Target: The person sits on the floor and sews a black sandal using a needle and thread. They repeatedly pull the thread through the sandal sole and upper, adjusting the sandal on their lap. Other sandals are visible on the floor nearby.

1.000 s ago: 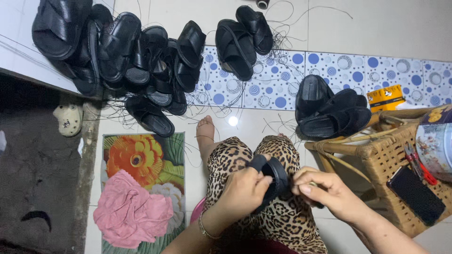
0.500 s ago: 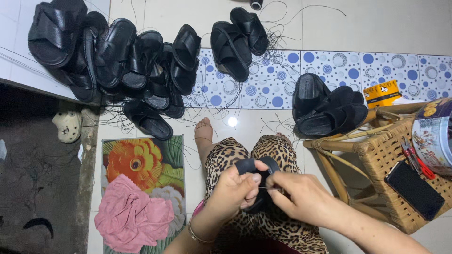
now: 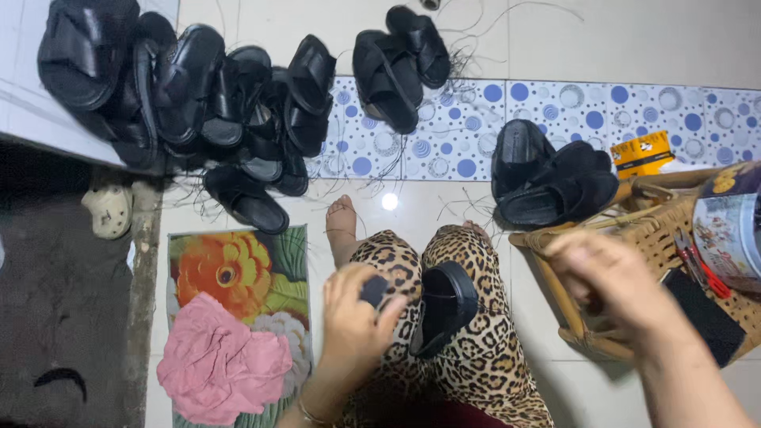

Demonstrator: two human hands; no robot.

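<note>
Gripping a black sandal (image 3: 444,309), left hand (image 3: 354,321) hovers beside floral mat (image 3: 238,269).

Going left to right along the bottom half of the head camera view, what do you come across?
Pink cloth on the flowered mat → left hand → black sandal on the lap → right hand, blurred → wicker basket.

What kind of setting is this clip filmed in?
Probably a home floor used for piecework on footwear: heaps of black sandals on the tiled floor, a floral mat, and a wicker stool beside the seated person.
</note>
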